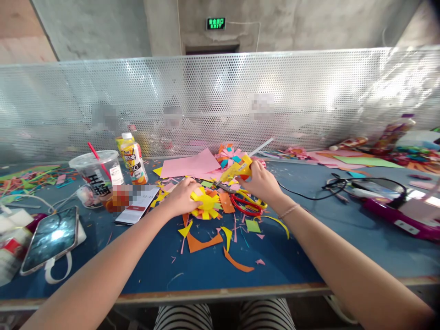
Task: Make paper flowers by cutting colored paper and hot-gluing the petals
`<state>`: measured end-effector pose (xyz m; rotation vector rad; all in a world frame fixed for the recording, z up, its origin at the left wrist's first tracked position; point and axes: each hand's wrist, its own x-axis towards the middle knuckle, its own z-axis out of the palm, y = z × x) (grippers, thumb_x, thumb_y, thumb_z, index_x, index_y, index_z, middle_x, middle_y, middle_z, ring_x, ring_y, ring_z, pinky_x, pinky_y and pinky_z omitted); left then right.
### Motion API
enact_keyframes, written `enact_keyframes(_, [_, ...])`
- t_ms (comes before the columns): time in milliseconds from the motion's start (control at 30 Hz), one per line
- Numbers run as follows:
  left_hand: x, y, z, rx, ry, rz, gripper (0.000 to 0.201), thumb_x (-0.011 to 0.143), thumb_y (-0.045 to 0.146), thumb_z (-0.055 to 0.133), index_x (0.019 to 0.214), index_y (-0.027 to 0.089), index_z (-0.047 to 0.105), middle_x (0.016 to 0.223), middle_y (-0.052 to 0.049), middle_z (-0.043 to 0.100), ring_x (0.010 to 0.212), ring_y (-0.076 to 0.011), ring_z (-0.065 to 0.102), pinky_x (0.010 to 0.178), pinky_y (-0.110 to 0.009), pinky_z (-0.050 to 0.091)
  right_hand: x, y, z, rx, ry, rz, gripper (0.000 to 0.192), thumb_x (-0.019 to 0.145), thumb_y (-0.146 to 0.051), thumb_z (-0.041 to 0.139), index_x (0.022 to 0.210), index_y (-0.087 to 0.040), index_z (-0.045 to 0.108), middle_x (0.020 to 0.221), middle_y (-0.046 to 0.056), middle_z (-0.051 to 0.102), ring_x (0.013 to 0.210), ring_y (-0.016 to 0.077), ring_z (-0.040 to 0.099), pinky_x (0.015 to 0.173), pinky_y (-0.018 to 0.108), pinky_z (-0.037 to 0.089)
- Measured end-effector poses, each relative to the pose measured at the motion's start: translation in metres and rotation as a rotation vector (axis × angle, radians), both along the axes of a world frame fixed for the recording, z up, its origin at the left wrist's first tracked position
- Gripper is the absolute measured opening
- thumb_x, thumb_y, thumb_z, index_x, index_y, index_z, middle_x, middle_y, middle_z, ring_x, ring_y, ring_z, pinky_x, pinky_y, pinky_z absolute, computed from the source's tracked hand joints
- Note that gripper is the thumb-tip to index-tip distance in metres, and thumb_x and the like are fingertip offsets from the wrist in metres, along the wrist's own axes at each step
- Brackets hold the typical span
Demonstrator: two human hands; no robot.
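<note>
My left hand (184,196) pinches the left side of a yellow paper flower (206,204) made of cut strips. In my right hand (263,181) is a yellow hot glue gun (237,169), with a pale glue stick (263,146) jutting up from its back. Its nozzle points down and left, above and to the right of the flower, apart from it as far as I can see. Scissors with red and yellow handles (245,206) lie beneath my right hand. Orange paper scraps (204,242) and several yellow, pink and green bits surround the flower.
Pink paper sheets (190,164) lie behind my hands. On the left stand a plastic cup (96,174) with a red straw, a drink bottle (134,160) and two phones (53,240). A purple power strip (395,217) and black cable (309,198) are on the right. A perforated metal screen (220,91) closes the back.
</note>
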<state>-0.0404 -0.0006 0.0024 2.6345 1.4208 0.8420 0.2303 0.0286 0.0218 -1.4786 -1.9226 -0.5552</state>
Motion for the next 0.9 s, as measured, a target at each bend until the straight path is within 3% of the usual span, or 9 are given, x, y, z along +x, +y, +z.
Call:
enact_keyframes(133, [-0.005,0.006,-0.002,-0.008,-0.028,0.182,0.046,0.064,0.035,0.065,0.107,0.021,0.053,0.11,-0.008,0.046,0.1,-0.0241,0.052,0.089,-0.04,0.043,0.0,-0.001,0.0,-0.007,-0.021,0.001,0.048,0.074,-0.05,0.05,0.104,-0.014,0.044,0.106,0.016,0.056,0.088,0.0289,0.058,0.065,0.035,0.044])
enact_keyframes(333, [-0.012,0.007,0.002,0.166,0.082,0.269,0.036,0.069,0.025,0.06,0.105,0.024,0.055,0.109,-0.007,0.049,0.105,-0.0252,0.049,0.093,-0.041,0.037,-0.002,-0.002,-0.002,0.008,-0.046,0.028,0.043,0.074,-0.049,0.049,0.099,-0.015,0.044,0.102,0.014,0.056,0.083,0.0274,0.058,0.061,0.033,0.042])
enact_keyframes(500, [-0.012,0.009,-0.002,0.011,-0.017,0.356,0.037,0.071,0.032,0.057,0.104,0.018,0.052,0.105,-0.011,0.055,0.101,-0.0255,0.053,0.084,-0.037,0.042,-0.003,-0.002,-0.002,0.019,-0.04,0.039,0.042,0.074,-0.049,0.049,0.099,-0.015,0.044,0.104,0.015,0.056,0.086,0.0276,0.058,0.061,0.033,0.043])
enact_keyframes(600, [-0.014,0.015,-0.004,-0.16,-0.144,0.323,0.042,0.065,0.034,0.062,0.102,0.018,0.052,0.101,-0.01,0.059,0.094,-0.0256,0.057,0.077,-0.037,0.046,-0.003,-0.002,-0.002,0.011,-0.042,0.041,0.043,0.074,-0.049,0.049,0.1,-0.015,0.044,0.104,0.015,0.056,0.086,0.0278,0.058,0.061,0.033,0.043])
enact_keyframes(733, [-0.014,0.023,-0.005,-0.261,-0.451,0.217,0.045,0.056,0.024,0.069,0.098,0.018,0.052,0.102,-0.008,0.061,0.091,-0.0214,0.059,0.077,-0.034,0.048,-0.002,-0.001,-0.001,0.004,-0.029,0.043,0.043,0.073,-0.049,0.05,0.099,-0.016,0.044,0.103,0.014,0.056,0.084,0.0274,0.058,0.061,0.034,0.043])
enact_keyframes(900, [-0.011,0.022,-0.002,-0.459,-0.805,0.008,0.033,0.062,0.021,0.065,0.092,0.016,0.053,0.1,-0.008,0.061,0.086,-0.0168,0.061,0.069,-0.029,0.051,-0.001,-0.001,-0.001,0.006,-0.022,0.041,0.041,0.074,-0.05,0.049,0.098,-0.017,0.044,0.101,0.013,0.056,0.082,0.0263,0.058,0.061,0.033,0.042])
